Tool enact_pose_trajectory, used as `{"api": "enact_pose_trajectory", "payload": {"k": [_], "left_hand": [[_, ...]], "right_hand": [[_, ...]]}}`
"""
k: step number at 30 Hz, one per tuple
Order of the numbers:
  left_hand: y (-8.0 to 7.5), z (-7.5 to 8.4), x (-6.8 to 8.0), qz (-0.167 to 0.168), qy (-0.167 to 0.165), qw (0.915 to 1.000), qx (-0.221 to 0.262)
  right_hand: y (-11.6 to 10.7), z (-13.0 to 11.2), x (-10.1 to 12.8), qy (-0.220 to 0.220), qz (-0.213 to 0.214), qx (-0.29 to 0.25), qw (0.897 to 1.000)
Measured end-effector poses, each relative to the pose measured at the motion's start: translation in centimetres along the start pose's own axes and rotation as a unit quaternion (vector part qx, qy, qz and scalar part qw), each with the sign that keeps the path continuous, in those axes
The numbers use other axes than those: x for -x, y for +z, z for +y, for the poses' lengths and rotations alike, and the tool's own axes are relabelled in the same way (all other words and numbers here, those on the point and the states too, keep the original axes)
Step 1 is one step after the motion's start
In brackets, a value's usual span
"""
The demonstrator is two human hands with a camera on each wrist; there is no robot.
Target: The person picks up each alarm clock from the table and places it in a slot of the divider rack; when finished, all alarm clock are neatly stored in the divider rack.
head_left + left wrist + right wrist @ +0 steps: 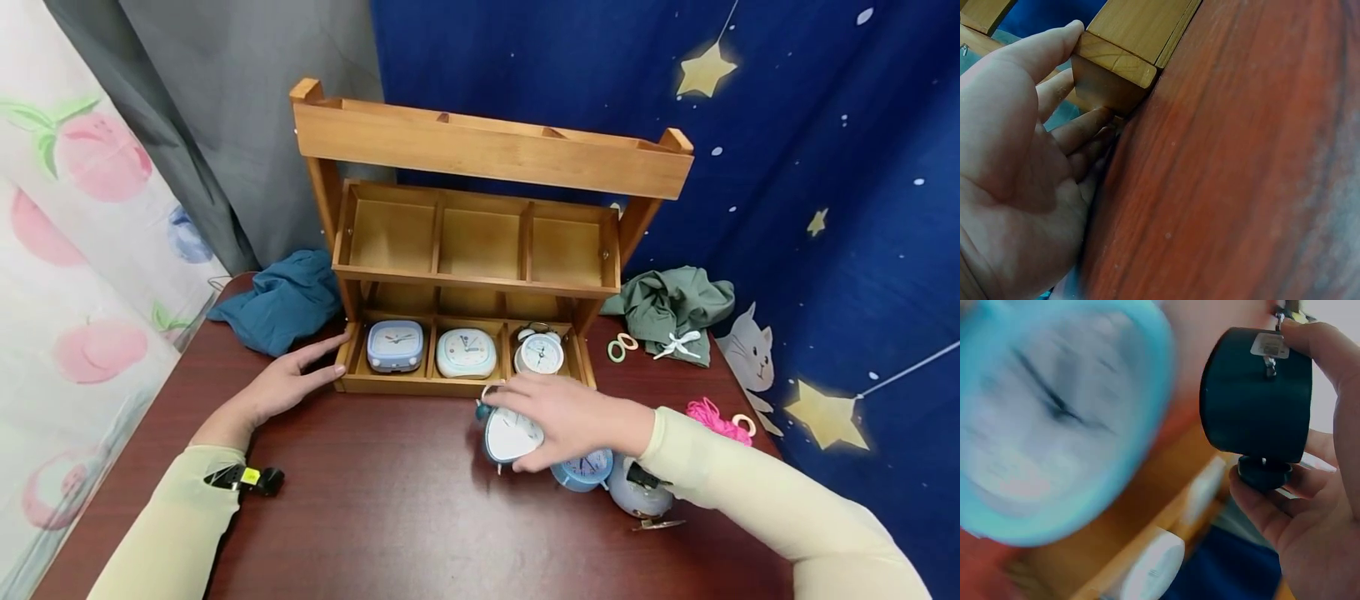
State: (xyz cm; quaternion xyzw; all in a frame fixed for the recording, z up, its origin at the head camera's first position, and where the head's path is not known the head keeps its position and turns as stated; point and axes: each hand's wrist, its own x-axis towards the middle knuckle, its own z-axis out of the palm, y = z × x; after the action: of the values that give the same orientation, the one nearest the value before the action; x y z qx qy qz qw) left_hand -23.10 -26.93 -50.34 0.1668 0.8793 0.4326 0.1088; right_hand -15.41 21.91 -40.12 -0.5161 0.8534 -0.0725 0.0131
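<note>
Gripped by the right hand (566, 414) is the dark teal clock (513, 435), just below the middle of the head view. A light-blue clock (583, 471) is partly covered beside it, towards the lower right. Left of centre, the wooden shelf (487, 146) is touched at its lower end by the left hand (281, 390), fingers extended. Three clocks are lodged in its bottom row, one per compartment, mid-frame.
</note>
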Motion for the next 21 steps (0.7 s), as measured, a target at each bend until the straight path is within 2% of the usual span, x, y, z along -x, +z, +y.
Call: {"api": "enact_pose_trajectory", "payload": {"k": [6, 10, 15, 21], "left_hand": [[-0.1, -0.1, 0.1, -0.001, 0.002, 1.0000, 0.001], [-0.2, -0.1, 0.1, 0.000, 0.000, 1.0000, 0.000], [-0.1, -0.1, 0.1, 0.003, -0.001, 1.0000, -0.006], [0.0, 0.1, 0.2, 0.002, 0.003, 1.0000, -0.001]], "right_hand": [[-4.7, 1.1, -3.5, -0.022, 0.113, 0.009, 0.993], [-7.8, 1.6, -6.3, -0.026, 0.168, 0.014, 0.985], [-10.9, 2.0, -9.5, -0.005, 0.205, 0.016, 0.979], [-12.7, 2.9, -13.4, 0.039, 0.227, 0.051, 0.972]]}}
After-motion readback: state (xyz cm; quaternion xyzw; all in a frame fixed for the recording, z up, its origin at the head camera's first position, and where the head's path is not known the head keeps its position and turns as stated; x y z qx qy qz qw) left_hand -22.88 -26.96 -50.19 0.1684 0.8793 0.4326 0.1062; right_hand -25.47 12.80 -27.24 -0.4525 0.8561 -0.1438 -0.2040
